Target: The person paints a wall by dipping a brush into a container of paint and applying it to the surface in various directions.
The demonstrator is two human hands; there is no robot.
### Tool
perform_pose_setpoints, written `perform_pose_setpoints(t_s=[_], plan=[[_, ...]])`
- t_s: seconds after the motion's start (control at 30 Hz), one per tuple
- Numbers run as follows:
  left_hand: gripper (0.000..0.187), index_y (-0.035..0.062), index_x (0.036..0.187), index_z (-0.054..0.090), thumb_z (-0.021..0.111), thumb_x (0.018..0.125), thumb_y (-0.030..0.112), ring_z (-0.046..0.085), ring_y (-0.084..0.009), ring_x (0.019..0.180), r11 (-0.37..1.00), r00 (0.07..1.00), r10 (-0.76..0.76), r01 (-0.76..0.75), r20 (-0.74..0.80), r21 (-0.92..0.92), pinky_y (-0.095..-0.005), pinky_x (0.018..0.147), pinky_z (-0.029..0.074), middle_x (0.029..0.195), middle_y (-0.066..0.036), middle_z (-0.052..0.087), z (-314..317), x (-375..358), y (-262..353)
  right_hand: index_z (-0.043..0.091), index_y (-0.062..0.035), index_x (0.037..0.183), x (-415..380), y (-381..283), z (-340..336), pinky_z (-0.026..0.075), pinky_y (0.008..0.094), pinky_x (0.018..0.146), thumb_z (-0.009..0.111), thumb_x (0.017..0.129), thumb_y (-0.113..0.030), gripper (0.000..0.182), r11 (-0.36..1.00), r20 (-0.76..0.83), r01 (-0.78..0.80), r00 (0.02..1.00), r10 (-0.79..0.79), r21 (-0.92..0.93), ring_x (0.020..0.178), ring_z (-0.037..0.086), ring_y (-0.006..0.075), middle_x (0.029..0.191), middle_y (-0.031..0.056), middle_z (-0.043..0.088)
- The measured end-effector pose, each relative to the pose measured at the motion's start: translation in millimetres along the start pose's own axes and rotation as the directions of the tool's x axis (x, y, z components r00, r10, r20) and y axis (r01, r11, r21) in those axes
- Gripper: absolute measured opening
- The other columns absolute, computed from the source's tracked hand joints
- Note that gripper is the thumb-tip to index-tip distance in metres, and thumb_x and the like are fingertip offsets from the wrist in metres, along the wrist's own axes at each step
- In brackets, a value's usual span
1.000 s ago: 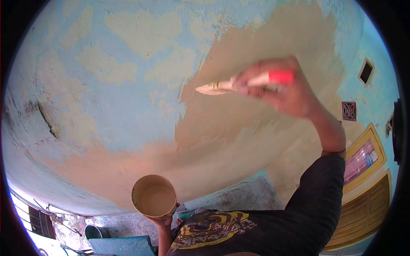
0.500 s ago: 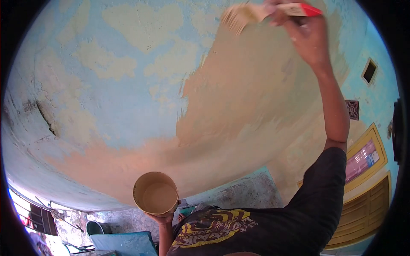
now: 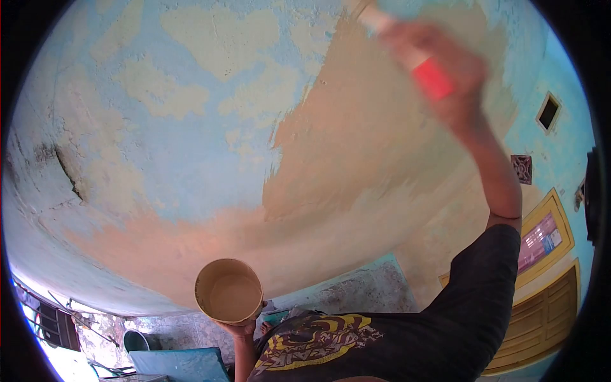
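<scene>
High on the wall, my right hand is wrapped round the handle of a paintbrush; hand and brush are smeared by motion. The red handle end sticks out below my fingers, and the bristles lie at the top edge of the view. Around the brush spreads a fresh tan coat on the wall, ending raggedly against old pale blue paint with cream patches. Low in front of my body, my left hand grips a tub of tan paint from beneath, its open top facing up.
A blue-topped table and a dark bucket stand at the lower left. To the right are a yellow wooden door, a yellow-framed window and a small vent. A crack runs down the wall at left.
My right hand has turned the brush so its bristles point up and left, with the handle end swung downward. The paint tub has shifted only slightly in view.
</scene>
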State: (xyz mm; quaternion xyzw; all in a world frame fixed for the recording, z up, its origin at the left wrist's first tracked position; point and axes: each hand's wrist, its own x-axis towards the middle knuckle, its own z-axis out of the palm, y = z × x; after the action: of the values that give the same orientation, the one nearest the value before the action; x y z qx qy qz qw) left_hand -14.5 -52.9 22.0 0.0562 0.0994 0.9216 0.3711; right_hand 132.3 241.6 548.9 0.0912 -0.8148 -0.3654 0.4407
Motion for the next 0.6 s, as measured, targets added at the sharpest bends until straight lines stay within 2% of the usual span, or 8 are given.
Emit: perform_pose_setpoints(t_s=[0.1, 0.2, 0.3, 0.33, 0.37, 0.47, 0.53, 0.6], plan=[[0.101, 0.0099, 0.156, 0.029, 0.042, 0.088, 0.083, 0.060, -0.0529, 0.116, 1.000, 1.000, -0.013, 0.013, -0.004, -0.017, -0.0670, 0.073, 0.061, 0.141, -0.028, 0.050, 6, -3, 1, 0.075, -0.0055, 0.103, -20, -66, 18, 0.063, 0.0333, 0.083, 0.072, 0.090, -0.002, 0.013, 0.966, 0.206, 0.211, 0.949, -0.240, 0.151, 0.095, 0.075, 0.0233, 0.102, 0.0091, 0.075], [0.100, 0.0089, 0.156, 0.030, 0.041, 0.088, 0.082, 0.061, -0.0524, 0.115, 0.999, 0.999, -0.007, 0.005, -0.051, -0.032, -0.0667, 0.073, 0.062, 0.140, -0.028, 0.051, 7, -2, 0, 0.075, -0.0053, 0.102, -5, -71, 3, 0.061, 0.0316, 0.083, 0.074, 0.090, -0.004, 0.012, 0.757, 0.404, -0.209, 0.911, -0.079, 0.619, 0.093, 0.075, 0.0216, 0.098, 0.0075, 0.074], [0.100, 0.0082, 0.156, 0.030, 0.041, 0.089, 0.081, 0.061, -0.0522, 0.115, 1.000, 0.998, 0.002, -0.002, -0.063, 0.009, -0.0667, 0.073, 0.062, 0.141, -0.029, 0.051, 12, -3, 1, 0.075, -0.0046, 0.103, 15, -19, 7, 0.060, 0.0300, 0.083, 0.075, 0.090, -0.006, 0.013, 0.664, 0.427, -0.516, 0.849, 0.312, 0.540, 0.092, 0.075, 0.0201, 0.099, 0.0075, 0.074], [0.100, 0.0083, 0.156, 0.030, 0.041, 0.089, 0.081, 0.061, -0.0523, 0.116, 1.000, 0.998, 0.004, -0.003, -0.057, 0.013, -0.0668, 0.073, 0.062, 0.141, -0.029, 0.051, 14, -2, 1, 0.075, -0.0042, 0.103, 22, 16, 6, 0.059, 0.0294, 0.083, 0.075, 0.091, -0.006, 0.012, 0.674, 0.365, -0.506, 0.861, 0.355, 0.539, 0.094, 0.074, 0.0200, 0.099, 0.0080, 0.075], [0.099, 0.0086, 0.156, 0.030, 0.042, 0.089, 0.081, 0.061, -0.0526, 0.116, 1.000, 0.999, 0.002, -0.002, -0.041, 0.000, -0.0670, 0.073, 0.061, 0.141, -0.029, 0.050, 16, -2, 0, 0.075, -0.0039, 0.102, 30, 40, 2, 0.058, 0.0287, 0.083, 0.075, 0.091, -0.006, 0.012, 0.683, 0.301, -0.495, 0.869, 0.393, 0.537, 0.096, 0.074, 0.0198, 0.100, 0.0086, 0.075], [0.098, 0.0097, 0.156, 0.030, 0.042, 0.089, 0.080, 0.060, -0.0534, 0.117, 1.000, 1.000, -0.003, 0.003, -0.019, -0.021, -0.0679, 0.074, 0.061, 0.142, -0.029, 0.050, 9, -1, -1, 0.072, 0.0003, 0.097, 48, 11, -17, 0.054, 0.0273, 0.067, 0.070, 0.097, -0.005, 0.006, 0.955, -0.211, -0.217, 0.942, 0.260, 0.203, 0.076, 0.067, 0.0125, 0.090, 0.0083, 0.073], [0.098, 0.0104, 0.157, 0.029, 0.043, 0.089, 0.080, 0.059, -0.0539, 0.119, 1.000, 1.000, -0.006, 0.006, -0.006, -0.019, -0.0686, 0.074, 0.061, 0.143, -0.028, 0.048, 5, -4, -1, 0.074, -0.0053, 0.103, 19, 1, -8, 0.058, 0.0286, 0.077, 0.073, 0.092, -0.008, 0.011, 0.997, -0.098, -0.079, 0.992, 0.076, -0.024, 0.091, 0.072, 0.0191, 0.102, 0.0084, 0.074], [0.098, 0.0110, 0.157, 0.029, 0.043, 0.089, 0.080, 0.058, -0.0544, 0.120, 1.000, 1.000, -0.006, 0.007, 0.022, -0.001, -0.0693, 0.075, 0.060, 0.145, -0.028, 0.047, 3, -4, 0, 0.075, -0.0090, 0.106, -6, -32, 12, 0.060, 0.0297, 0.078, 0.073, 0.089, -0.011, 0.017, 0.981, 0.060, 0.194, 0.979, -0.193, -0.019, 0.095, 0.074, 0.0219, 0.107, 0.0076, 0.074]])
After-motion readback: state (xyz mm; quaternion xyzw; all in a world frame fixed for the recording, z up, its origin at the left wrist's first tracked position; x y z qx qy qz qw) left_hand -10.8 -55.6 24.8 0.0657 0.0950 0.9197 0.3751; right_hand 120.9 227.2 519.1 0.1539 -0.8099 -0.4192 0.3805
